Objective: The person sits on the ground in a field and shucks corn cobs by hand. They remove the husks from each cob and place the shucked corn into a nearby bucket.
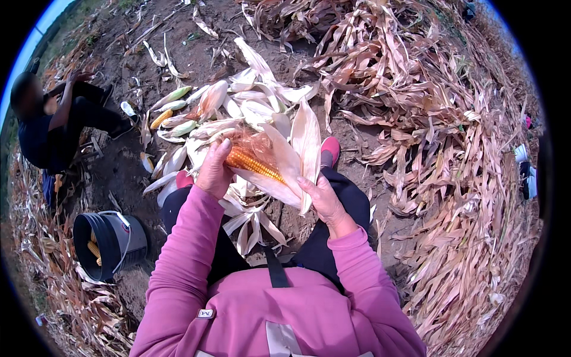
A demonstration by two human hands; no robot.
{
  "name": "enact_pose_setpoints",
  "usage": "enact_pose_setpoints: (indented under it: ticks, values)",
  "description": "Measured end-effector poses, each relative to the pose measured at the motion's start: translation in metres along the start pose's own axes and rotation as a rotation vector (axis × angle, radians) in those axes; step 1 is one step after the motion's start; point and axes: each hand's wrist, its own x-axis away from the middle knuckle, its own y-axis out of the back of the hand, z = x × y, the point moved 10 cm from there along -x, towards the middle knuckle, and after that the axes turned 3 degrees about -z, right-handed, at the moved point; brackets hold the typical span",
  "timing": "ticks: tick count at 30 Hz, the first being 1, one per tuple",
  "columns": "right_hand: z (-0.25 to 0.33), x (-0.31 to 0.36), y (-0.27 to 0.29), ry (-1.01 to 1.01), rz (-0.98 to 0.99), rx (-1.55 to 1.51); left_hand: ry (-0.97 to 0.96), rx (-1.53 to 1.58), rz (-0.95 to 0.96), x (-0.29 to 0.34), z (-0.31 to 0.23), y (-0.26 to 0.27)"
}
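Between my hands is an ear of corn (257, 164) with orange-yellow kernels bared and brown silk bunched over one end. My left hand (215, 171) grips the ear at its left end, thumb up against the silk. Pale dry husk leaves (304, 143) fold away to the right, and my right hand (323, 199) pinches them near their lower part. Beneath and beyond the ear lies a pile of corn ears (250, 107), most still wrapped in whitish or greenish husk. One ear with bare kernels (161, 119) lies at the pile's left edge. Stripped husks (254, 225) lie between my legs.
A dark bucket (135, 241) with a raised handle tips on its side at the left, a few husked ears inside. Another person (50, 125) sits on the ground at the far left. Dry cornstalks (428, 119) heap along the right. Bare soil (196, 53) lies beyond the pile.
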Motion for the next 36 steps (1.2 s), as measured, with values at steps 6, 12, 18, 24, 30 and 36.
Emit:
enact_pose_setpoints:
  ticks: [6, 12, 18, 24, 30, 36]
  values:
    - [0.013, 0.077, 0.006, 0.090, 0.011, 0.218, 0.113, -0.694, 0.355, 0.055, 0.029, -0.041]
    - [0.009, 0.132, 0.023, 0.007, -0.109, 0.173, -0.145, -0.916, 0.337, 0.081, 0.052, -0.073]
    - [-0.008, 0.160, 0.039, -0.026, -0.239, 0.035, -0.412, -0.789, 0.280, 0.104, 0.037, -0.096]
    - [-0.008, 0.183, 0.069, 0.028, -0.351, -0.081, -0.232, -0.170, -0.188, 0.076, 0.009, -0.017]
    - [0.000, 0.203, 0.089, 0.041, -0.415, -0.094, -0.049, -1.346, 0.129, 0.060, 0.054, 0.000]
    - [-0.003, 0.203, 0.087, 0.035, -0.382, -0.087, 0.179, -0.847, 0.497, 0.090, 0.092, -0.049]
